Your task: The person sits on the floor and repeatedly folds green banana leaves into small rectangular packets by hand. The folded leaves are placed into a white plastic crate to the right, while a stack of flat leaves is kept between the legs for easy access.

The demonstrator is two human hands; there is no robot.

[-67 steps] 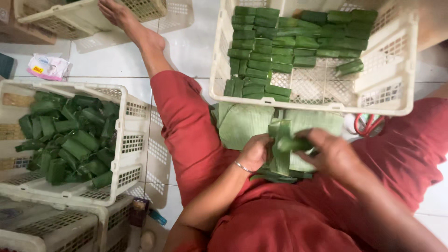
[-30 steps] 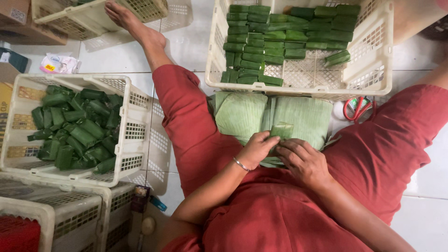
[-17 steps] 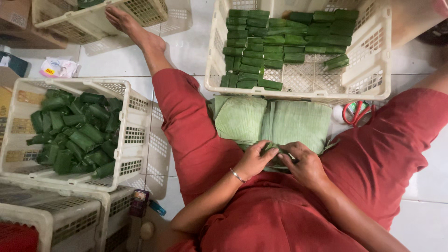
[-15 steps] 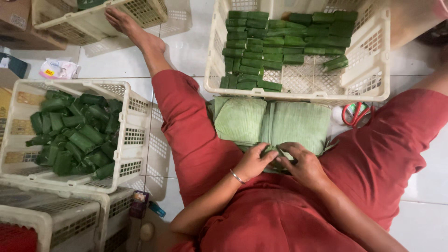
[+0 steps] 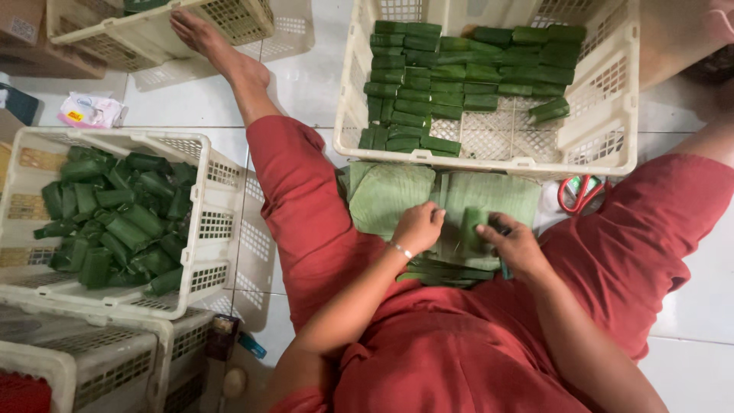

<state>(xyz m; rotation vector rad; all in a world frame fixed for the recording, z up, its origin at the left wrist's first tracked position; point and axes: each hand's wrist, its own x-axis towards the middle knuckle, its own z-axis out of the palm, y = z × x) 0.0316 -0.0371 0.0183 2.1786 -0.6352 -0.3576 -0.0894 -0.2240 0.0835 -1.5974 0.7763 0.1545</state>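
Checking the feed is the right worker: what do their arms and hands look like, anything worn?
Both arms are bare to the edge of the picture, no sleeves showing, no gloves. The left hand has a thin silvery bracelet at the wrist. The right hand wears nothing I can see. Clothing below is red.

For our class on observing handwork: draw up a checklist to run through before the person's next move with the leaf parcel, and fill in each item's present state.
1. Small green leaf-wrapped parcel lies on the flat green leaf stack: ok.
2. Right hand touches the parcel: ok.
3. Left hand rests on the leaves beside it: ok.
4. Parcel fully folded shut: cannot tell.
5. White slatted plastic crate ahead has bare floor for more parcels: ok.
6. Red-handled scissors lie apart from both hands: ok.
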